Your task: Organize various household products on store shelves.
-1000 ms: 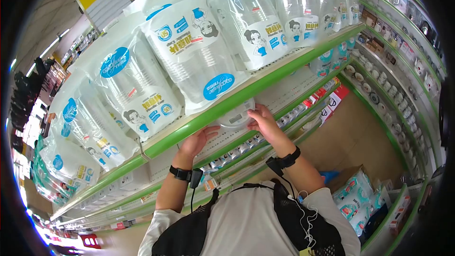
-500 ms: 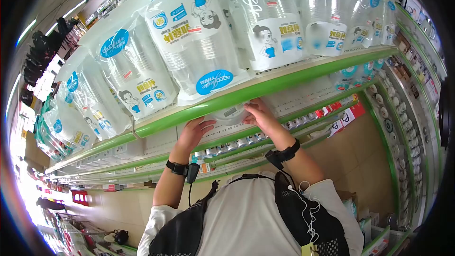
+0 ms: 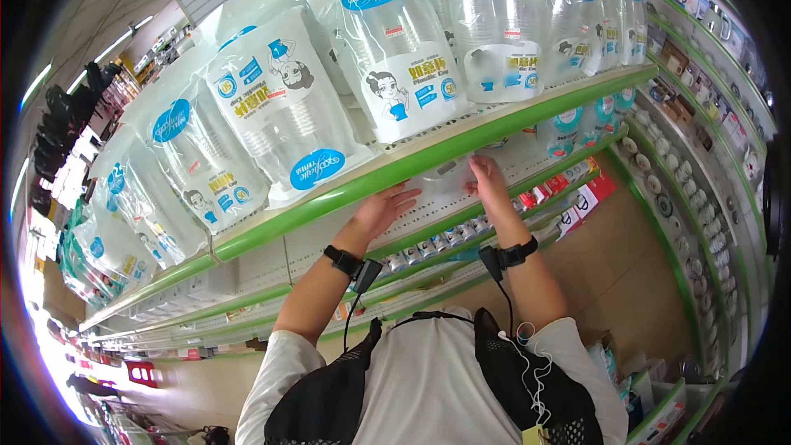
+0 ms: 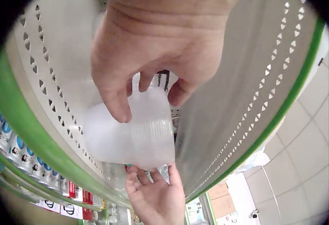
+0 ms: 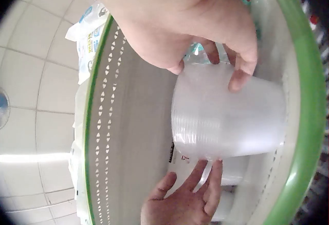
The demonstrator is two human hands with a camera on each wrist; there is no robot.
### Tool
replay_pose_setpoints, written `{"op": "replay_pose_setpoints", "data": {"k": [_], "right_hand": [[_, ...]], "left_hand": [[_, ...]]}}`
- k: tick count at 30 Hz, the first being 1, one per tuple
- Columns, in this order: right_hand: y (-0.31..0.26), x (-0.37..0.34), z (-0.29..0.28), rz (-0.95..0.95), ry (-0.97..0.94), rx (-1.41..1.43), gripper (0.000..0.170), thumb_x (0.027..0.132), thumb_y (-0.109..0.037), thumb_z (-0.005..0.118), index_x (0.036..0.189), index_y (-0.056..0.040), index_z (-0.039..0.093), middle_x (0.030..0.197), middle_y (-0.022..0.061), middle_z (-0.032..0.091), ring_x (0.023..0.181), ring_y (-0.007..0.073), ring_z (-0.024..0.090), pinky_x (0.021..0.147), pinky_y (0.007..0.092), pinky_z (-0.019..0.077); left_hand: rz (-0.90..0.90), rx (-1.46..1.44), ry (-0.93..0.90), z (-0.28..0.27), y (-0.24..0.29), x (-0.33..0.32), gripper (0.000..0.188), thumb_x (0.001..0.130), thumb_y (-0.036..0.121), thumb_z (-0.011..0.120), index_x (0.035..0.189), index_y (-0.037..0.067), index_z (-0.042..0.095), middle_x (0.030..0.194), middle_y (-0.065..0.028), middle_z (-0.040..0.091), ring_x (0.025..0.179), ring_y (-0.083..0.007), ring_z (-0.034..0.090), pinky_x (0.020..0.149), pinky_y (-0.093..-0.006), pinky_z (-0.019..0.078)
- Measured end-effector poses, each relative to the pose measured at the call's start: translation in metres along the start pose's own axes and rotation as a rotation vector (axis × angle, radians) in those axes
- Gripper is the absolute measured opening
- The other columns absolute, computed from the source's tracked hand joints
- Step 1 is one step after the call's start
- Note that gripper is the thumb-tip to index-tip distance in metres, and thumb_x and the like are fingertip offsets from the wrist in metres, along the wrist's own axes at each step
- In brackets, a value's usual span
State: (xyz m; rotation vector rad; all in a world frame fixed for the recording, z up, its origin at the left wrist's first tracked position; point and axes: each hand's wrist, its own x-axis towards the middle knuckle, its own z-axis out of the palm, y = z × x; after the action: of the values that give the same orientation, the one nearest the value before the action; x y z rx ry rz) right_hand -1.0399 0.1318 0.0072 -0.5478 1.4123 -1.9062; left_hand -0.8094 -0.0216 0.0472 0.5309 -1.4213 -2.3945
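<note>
Stack of tubs (image 5: 229, 112) is on or just over the lower shelf (image 3: 329, 235), under the upper shelf (image 3: 461, 136): wide rims up, narrow base down. Can't tell if the base actually bears on the shelf; the hazy plastic hides the contact.

Right hand (image 3: 493, 185): part closed, thumb at the rims, fingertips on the wall. Reads as a light pinch on the stack. Left hand (image 3: 384, 211): opposite side, fingers spread and loosely bent, tips at or just beside the wall, no real hold.

To do it well:
- Keep it upright. Space above the rims looks tight, so a tilt could scuff the upper shelf.
- Bring the left fingers in flat and match the right's pressure. Walls look thin; a hard squeeze would likely dent them.
- Hold lower on the body; a rim-only pinch may let nested tubs slide.
- Shift it level along the shelf, no big lift.
- Mind the left knuckles: neighbouring tubs (image 5: 235, 169) sit close by.
- Don't knock the upper shelf; cup bags (image 3: 412, 91) stand near its front edge.
- Release only once the base feels flat.
</note>
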Motion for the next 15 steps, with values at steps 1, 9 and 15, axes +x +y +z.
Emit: {"op": "replay_pose_setpoints", "data": {"k": [1,9,15], "right_hand": [[0.002,0.005,-0.003,0.007,-0.032,0.05,0.05,0.099,-0.043,0.065,0.133,-0.0083,0.05,0.124,0.0061,0.055,0.084,0.0229,0.066,0.077,0.0356,0.055],[-0.007,-0.003,-0.008,0.047,0.004,0.285,0.041,0.102,-0.035,0.061,0.131,-0.0084,0.052,0.129,0.0069,0.055,0.095,0.0277,0.067,0.085,0.0379,0.054],[0.009,-0.06,0.006,0.0,0.0,0.194,0.026,0.099,-0.019,0.059,0.123,-0.0085,0.055,0.121,0.0066,0.061,0.094,0.0219,0.067,0.079,0.0325,0.0528]], "left_hand": [[0.004,-0.003,0.004,0.001,0.0,0.006,0.049,0.103,0.025,0.057,0.147,0.007,0.044,0.148,-0.0099,0.047,0.135,-0.037,0.052,0.109,-0.0442,0.0451],[0.013,-0.345,-0.027,-0.002,-0.007,0.015,0.056,0.105,0.033,0.052,0.154,0.01,0.038,0.156,-0.0117,0.041,0.141,-0.0385,0.044,0.113,-0.0435,0.042],[0.081,-0.159,0.027,-0.011,-0.017,-0.072,0.05,0.101,0.018,0.053,0.148,0.003,0.044,0.15,-0.0142,0.049,0.129,-0.0339,0.056,0.105,-0.0419,0.0481]]}}
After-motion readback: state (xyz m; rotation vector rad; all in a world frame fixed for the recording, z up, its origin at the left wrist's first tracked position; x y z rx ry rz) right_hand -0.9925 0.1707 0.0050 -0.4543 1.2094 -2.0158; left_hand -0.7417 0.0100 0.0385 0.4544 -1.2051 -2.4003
